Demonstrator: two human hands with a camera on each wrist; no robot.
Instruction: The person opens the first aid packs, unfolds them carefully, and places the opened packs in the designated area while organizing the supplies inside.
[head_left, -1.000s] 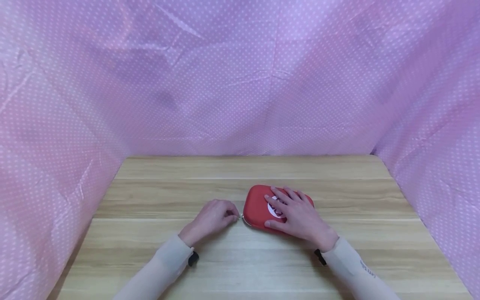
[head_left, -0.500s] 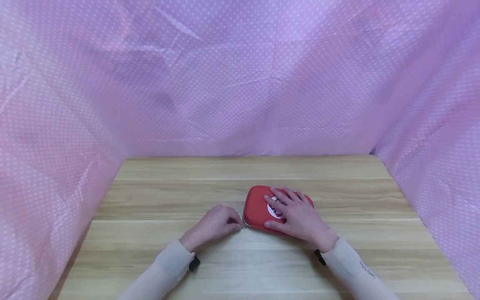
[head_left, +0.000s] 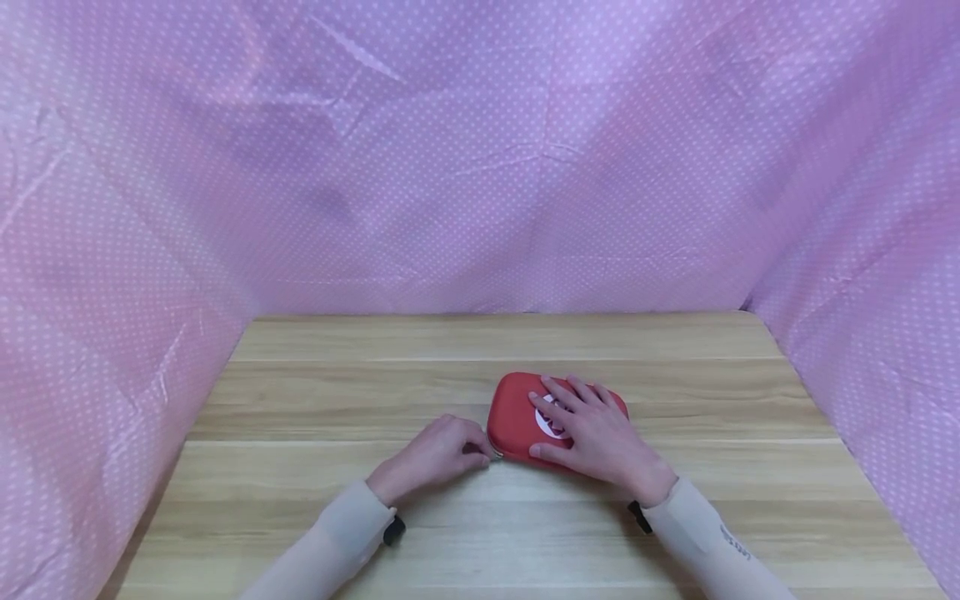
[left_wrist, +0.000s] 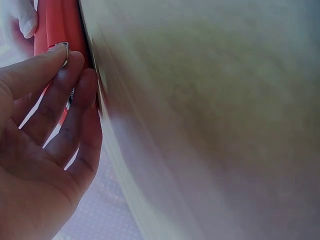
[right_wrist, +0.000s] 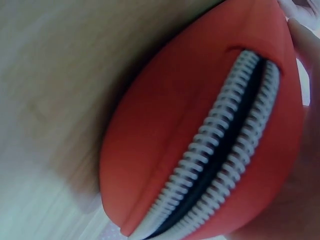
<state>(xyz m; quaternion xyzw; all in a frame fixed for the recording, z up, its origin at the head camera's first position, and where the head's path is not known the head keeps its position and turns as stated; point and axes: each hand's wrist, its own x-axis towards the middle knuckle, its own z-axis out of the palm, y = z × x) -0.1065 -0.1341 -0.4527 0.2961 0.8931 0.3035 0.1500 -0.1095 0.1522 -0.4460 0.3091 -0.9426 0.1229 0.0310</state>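
Observation:
A red zip case with a white round emblem on its lid lies on the table. My left hand is at the case's near left corner. In the left wrist view, its thumb and forefinger pinch the metal zipper pull, the other fingers lightly bent beside the case. My right hand rests on top of the lid with fingers spread, covering part of the emblem. The right wrist view shows the zipper teeth standing apart along the case's side, a dark gap between them.
The wooden table reaches back to a pink polka-dot cloth, which hangs behind it and on both sides. A black wrist strap shows under the left sleeve, another black strap under the right.
My left hand has moved toward me and slightly right, taking the zipper pull round the case's near left corner. The right hand and the case have stayed in place.

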